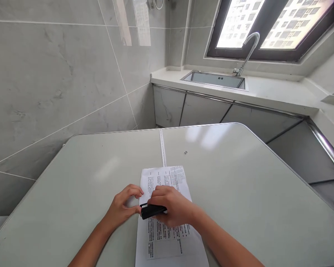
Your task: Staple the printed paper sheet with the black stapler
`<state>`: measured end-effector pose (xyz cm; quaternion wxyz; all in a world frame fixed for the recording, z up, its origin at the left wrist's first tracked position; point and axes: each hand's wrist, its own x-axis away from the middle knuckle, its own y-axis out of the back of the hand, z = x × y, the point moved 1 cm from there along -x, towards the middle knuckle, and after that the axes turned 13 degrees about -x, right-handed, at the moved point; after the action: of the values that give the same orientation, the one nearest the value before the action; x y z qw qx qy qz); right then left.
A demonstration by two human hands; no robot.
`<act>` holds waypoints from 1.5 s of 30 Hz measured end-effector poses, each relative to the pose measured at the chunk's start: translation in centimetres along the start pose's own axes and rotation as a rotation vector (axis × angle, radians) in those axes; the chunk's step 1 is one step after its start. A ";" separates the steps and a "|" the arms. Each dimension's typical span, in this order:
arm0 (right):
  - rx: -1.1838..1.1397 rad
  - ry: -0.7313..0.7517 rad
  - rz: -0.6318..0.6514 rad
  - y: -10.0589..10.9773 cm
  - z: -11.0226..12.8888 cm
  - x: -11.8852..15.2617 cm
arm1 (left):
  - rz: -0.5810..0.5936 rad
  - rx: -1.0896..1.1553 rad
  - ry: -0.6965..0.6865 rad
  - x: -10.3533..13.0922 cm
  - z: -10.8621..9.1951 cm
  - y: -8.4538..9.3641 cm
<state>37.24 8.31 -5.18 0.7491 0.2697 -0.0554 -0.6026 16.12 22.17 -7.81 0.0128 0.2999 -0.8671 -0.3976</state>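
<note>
Printed paper sheets (167, 248) lie on the pale table, with their text turned sideways. My right hand (171, 205) is wrapped round a black stapler (151, 211), whose front end sits at the left edge of the paper. On the left side, my left hand (126, 202) rests at that same edge with thumb and fingers apart in a C shape, the fingertips touching the paper's border and the thumb tip close to the stapler's front. Whether the stapler's jaws are closed on the paper is hidden.
A few small staples (185, 152) lie on the table (239, 193) beyond the paper. Behind it stands a counter (278, 89) with a sink (214, 78) and a faucet (250, 52) under a window. A grey tiled wall is at the left.
</note>
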 end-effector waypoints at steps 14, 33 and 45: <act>0.024 -0.102 -0.006 0.1 -0.9 -0.6 | 0.047 -0.129 0.046 -0.8 -0.8 -0.2; -0.006 -0.158 -0.097 5.7 -0.2 2.5 | 0.142 -0.583 -0.156 -0.7 -1.3 -2.3; 0.362 -0.517 -0.260 13.1 -2.2 10.2 | 0.087 -0.560 -0.113 -0.5 -1.8 -2.2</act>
<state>52.31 1.19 -3.31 0.5673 0.2416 -0.3145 -0.7217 18.09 20.07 -8.05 0.0636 0.2247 -0.7349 -0.6367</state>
